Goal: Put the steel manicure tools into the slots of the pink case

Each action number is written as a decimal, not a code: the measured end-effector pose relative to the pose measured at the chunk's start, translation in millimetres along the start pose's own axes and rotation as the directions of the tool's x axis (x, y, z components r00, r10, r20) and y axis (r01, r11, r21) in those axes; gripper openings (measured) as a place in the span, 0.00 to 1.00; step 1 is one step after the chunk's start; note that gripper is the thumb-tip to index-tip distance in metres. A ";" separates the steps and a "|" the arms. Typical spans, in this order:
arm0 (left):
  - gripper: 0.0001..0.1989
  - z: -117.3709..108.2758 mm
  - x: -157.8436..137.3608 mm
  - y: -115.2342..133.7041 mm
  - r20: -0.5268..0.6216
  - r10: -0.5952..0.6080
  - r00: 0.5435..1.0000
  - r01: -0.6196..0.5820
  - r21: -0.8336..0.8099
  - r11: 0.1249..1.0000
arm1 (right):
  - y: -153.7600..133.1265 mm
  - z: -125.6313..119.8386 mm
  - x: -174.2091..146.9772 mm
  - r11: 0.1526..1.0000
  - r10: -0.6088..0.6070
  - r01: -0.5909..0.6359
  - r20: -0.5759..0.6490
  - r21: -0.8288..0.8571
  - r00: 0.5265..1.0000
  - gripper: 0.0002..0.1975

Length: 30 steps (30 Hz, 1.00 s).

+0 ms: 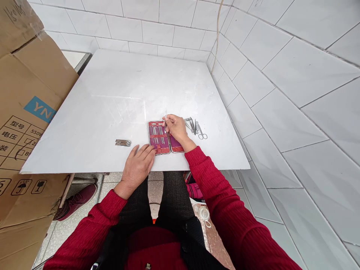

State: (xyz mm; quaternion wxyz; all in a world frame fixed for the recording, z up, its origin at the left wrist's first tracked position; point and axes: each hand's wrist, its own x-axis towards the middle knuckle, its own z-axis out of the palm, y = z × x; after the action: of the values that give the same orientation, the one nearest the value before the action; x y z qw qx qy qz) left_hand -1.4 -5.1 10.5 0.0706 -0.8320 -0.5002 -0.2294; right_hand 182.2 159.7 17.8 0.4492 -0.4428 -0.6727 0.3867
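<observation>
An open manicure case [158, 152] with a purple and red lining lies near the table's front edge. Slim metal tools [158, 135] sit in a row under a band in its left half. My right hand [176, 126] is over the case, its fingers pinching a slim metal manicure tool [165, 119] held roughly upright; its exact kind is unclear. Part of the case's right half is hidden by that hand. My left hand [138, 165] rests flat with fingers extended, fingertips at the case's lower left edge. Nail clippers [123, 143] lie to the left.
Right of the case lie small scissors [202, 134] and several metal nippers or clippers [192, 125], partly behind my right hand. The white table [118, 82] meets tiled walls [281, 112] at the back and right. A large cardboard box [30, 86] stands along the left.
</observation>
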 end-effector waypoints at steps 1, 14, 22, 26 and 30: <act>0.16 0.0 -0.1 0.0 -0.002 0.004 1.000 -0.004 0.004 1.000 | 0.1 0.1 -0.1 1.000 0.001 -0.001 -0.001 0.001 1.000 0.22; 0.15 0.3 -0.2 0.1 -0.019 0.016 1.000 -0.016 0.017 1.000 | -0.5 0.1 -0.1 0.999 0.020 -0.020 0.001 -0.027 1.000 0.19; 0.15 0.8 -0.4 -0.1 -0.025 0.036 0.999 -0.035 0.051 0.998 | -2.5 0.0 -1.1 0.999 0.034 -0.034 -0.005 -0.028 0.999 0.18; 0.15 0.3 -0.1 -0.1 -0.021 0.029 0.999 -0.028 0.044 0.999 | -2.2 -0.3 -1.4 0.999 0.029 -0.029 -0.004 -0.030 1.000 0.18; 0.15 -0.1 0.1 -0.1 -0.018 0.022 1.000 -0.021 0.033 0.999 | -1.9 -0.3 -1.1 0.998 0.039 -0.039 -0.002 -0.040 0.999 0.19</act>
State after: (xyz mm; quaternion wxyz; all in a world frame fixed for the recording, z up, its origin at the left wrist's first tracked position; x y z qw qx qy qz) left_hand -1.5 -5.0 10.6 0.0911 -0.8339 -0.4942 -0.2281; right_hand 182.2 158.1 19.4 0.4330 -0.4652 -0.6712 0.3815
